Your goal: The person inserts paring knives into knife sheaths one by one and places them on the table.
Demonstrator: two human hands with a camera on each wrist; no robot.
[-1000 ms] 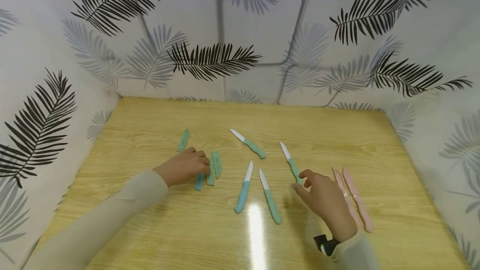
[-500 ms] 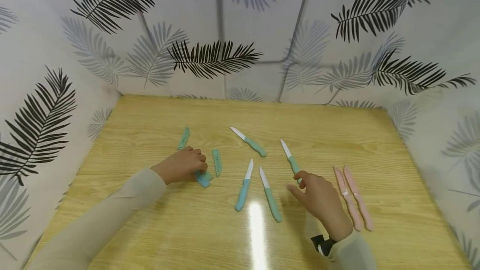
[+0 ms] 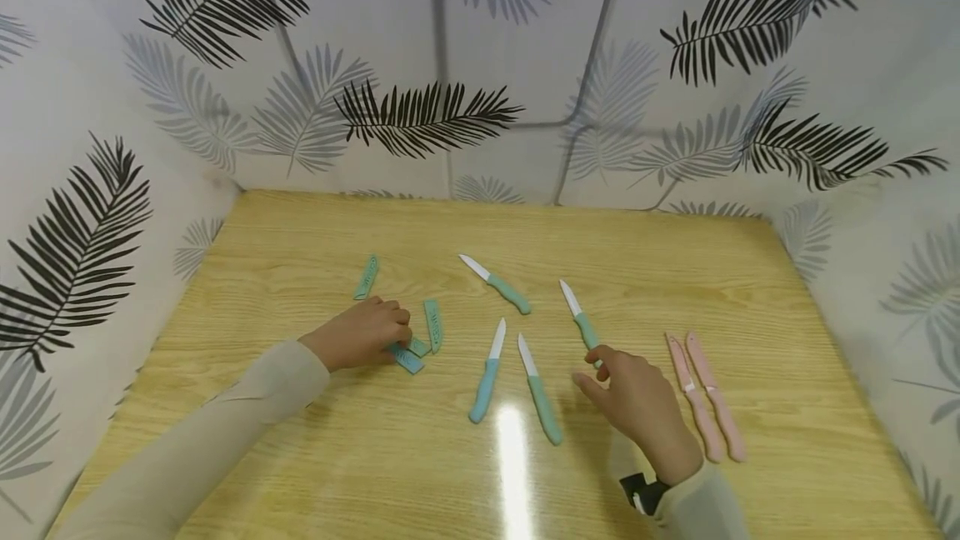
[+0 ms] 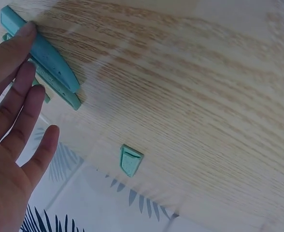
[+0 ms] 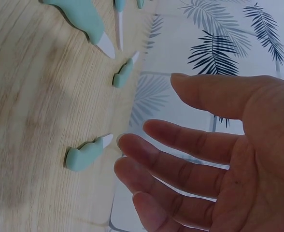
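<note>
My left hand [image 3: 360, 333] is low over the table at left, pinching a blue knife sheath [image 4: 52, 60] between thumb and fingers. A green sheath [image 4: 60, 87] lies right alongside the blue one, partly under the hand in the head view. Beside these are two more green sheaths, one [image 3: 433, 326] to the right and one [image 3: 367, 277] farther back. My right hand [image 3: 637, 398] hovers with relaxed, spread fingers by the handle of a green paring knife [image 3: 587, 329]. In the right wrist view its fingers [image 5: 137, 145] hold nothing.
Mid-table lie a bare-bladed blue knife [image 3: 487, 382], a green knife [image 3: 542, 402] and another green knife [image 3: 507, 293] behind them. Two pink sheathed knives [image 3: 722, 415] lie to the right. Leaf-patterned cloth [image 3: 510, 165] surrounds the wooden table [image 3: 637, 248] at the back and sides.
The blue sheath and the green one beside it have turned from nearly upright to slanted under my left hand, which shifted slightly left. My right hand drew back a little from the knife handle.
</note>
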